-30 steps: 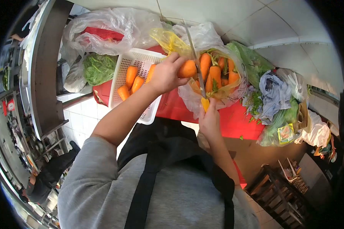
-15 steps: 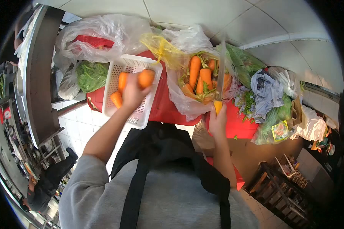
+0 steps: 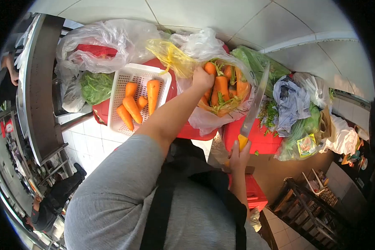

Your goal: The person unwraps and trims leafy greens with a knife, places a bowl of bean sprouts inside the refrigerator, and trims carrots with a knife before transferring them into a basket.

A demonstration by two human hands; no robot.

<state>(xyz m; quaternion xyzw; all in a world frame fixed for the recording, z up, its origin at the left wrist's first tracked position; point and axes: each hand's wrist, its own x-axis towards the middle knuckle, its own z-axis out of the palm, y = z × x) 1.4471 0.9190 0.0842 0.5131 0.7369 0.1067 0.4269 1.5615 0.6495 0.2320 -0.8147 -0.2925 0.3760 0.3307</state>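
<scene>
Head view: knife (image 3: 254,106) in the right hand (image 3: 239,156), left hand (image 3: 203,79) at a carrot (image 3: 209,68).
The right grip is closed round the knife's handle (image 3: 242,141), tip pointing far and slightly right, probably to keep its edge off the left hand. Left, more carrots (image 3: 131,108) lie in a basket (image 3: 141,71), the rightmost lengthwise near to far. Farther, the left hand meets its carrot in the bag (image 3: 202,125); grip and carrot's axis, cannot tell.

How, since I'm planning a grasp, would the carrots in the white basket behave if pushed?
The carrots are probably stiff: none sags. Their rounded, tapered sides suggest rolling, though the walls of the white basket should contain them.
</scene>
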